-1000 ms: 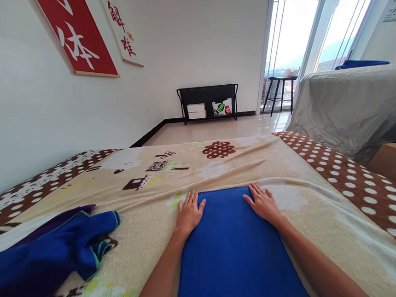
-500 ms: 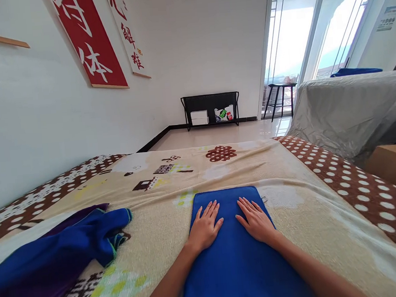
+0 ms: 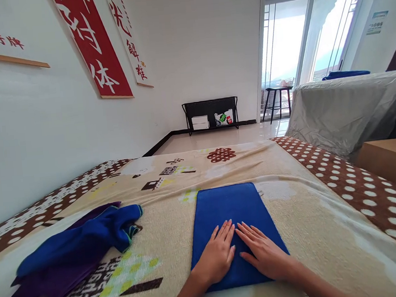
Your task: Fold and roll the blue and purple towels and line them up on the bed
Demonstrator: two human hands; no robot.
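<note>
Blue underneath: rested the left hand point(image 3: 217, 254) and the right hand point(image 3: 265, 252) flat on the cloth point(image 3: 228, 202), fingers straight and close together, thumbs a little apart, gripping nothing. Left a bare stretch of it ahead of both. Saw a patterned blanket point(image 3: 316, 230) around and beneath it, and a crumpled blue and purple bundle point(image 3: 78, 244) well left of the left hand. Noticed a cardboard box point(image 3: 392, 166) far right of the right hand.
</note>
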